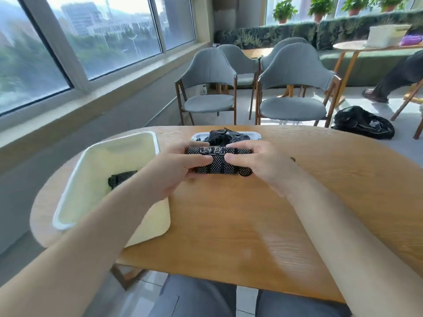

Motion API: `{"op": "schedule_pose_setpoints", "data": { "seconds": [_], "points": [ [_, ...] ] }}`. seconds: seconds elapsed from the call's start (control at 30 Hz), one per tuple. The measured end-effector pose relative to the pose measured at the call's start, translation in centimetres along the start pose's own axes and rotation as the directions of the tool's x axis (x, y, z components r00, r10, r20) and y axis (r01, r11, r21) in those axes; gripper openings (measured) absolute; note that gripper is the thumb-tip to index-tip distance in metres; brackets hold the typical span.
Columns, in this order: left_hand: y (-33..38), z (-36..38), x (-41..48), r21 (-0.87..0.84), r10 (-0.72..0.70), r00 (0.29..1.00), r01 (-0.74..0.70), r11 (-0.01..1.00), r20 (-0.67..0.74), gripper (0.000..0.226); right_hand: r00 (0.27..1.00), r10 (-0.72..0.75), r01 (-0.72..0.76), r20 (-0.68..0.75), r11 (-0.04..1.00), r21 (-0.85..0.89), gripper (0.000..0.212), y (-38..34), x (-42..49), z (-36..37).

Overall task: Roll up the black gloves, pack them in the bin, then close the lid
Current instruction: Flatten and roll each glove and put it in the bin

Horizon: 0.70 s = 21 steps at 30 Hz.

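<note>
Wooden table (229, 213) carries our work: left hand (176, 170) and right hand (258, 163) both pinch the half-rolled black gloves (219, 161) at centre, and if either thumb slackens we judge the roll may spring loose before reaching the bin (75, 170) at nine o'clock.

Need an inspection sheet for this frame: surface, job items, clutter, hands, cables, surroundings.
Surface: wooden table, rounded corners.
Job's things: cream bin open, one rolled glove inside; glove pile on a white tray, likely the lid; partly rolled gloves at centre.
Clutter: dark speck right of the hands, too small to identify.
Hands: left hand and right hand both pinch the partly rolled gloves.
Cables: nothing seen.
Surroundings: grey chairs, windows, black bag on the floor.
</note>
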State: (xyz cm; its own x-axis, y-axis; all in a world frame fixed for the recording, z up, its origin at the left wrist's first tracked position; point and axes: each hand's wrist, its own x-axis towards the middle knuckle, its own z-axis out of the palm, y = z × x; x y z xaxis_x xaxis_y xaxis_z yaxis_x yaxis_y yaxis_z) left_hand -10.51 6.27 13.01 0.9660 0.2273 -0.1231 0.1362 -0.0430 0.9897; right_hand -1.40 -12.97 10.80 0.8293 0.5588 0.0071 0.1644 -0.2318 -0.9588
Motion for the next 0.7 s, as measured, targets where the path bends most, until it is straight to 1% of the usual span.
{"op": "schedule_pose_setpoints", "data": {
  "seconds": [0.13,0.2,0.27,0.37,0.5,0.57,0.6,0.7],
  "points": [
    [2.4,-5.0,-1.1,0.198,-0.013,0.999,0.004,0.98,0.041,0.038,0.986,-0.012,0.027,0.168,0.996,-0.089,0.03,-3.3,2.5,3.0],
    [3.0,-7.4,-1.5,0.244,-0.025,0.999,0.014,0.97,0.044,0.029,0.971,-0.011,0.038,0.237,0.993,-0.111,0.024,-4.8,3.6,4.9],
    [3.1,-10.0,-1.8,0.283,-0.06,0.998,0.052,0.958,0.02,0.025,0.958,-0.002,0.048,0.288,0.987,-0.152,0.02,-6.3,4.6,7.2],
    [3.1,-13.6,-2.2,0.331,-0.105,0.994,0.114,0.937,-0.044,0.026,0.947,0.011,0.076,0.321,0.964,-0.256,0.02,-8.0,6.8,10.7],
    [3.2,-17.2,-2.4,0.466,-0.132,0.982,0.181,0.866,-0.138,0.031,0.928,0.039,0.112,0.37,0.919,-0.378,0.017,-9.8,9.3,15.0],
    [2.6,-18.8,-1.9,0.586,-0.144,0.974,0.222,0.779,-0.178,0.03,0.915,0.06,0.128,0.399,0.894,-0.428,0.015,-10.1,10.3,16.9],
    [2.4,-19.1,-1.5,0.659,-0.144,0.971,0.236,0.714,-0.191,0.028,0.909,0.072,0.14,0.411,0.875,-0.463,0.016,-10.2,10.7,17.5],
    [1.0,-20.0,-0.4,0.84,-0.202,0.96,0.267,0.473,-0.191,0.026,0.87,0.139,0.203,0.474,0.774,-0.6,0.025,-10.1,11.5,20.3]
  ]
}}
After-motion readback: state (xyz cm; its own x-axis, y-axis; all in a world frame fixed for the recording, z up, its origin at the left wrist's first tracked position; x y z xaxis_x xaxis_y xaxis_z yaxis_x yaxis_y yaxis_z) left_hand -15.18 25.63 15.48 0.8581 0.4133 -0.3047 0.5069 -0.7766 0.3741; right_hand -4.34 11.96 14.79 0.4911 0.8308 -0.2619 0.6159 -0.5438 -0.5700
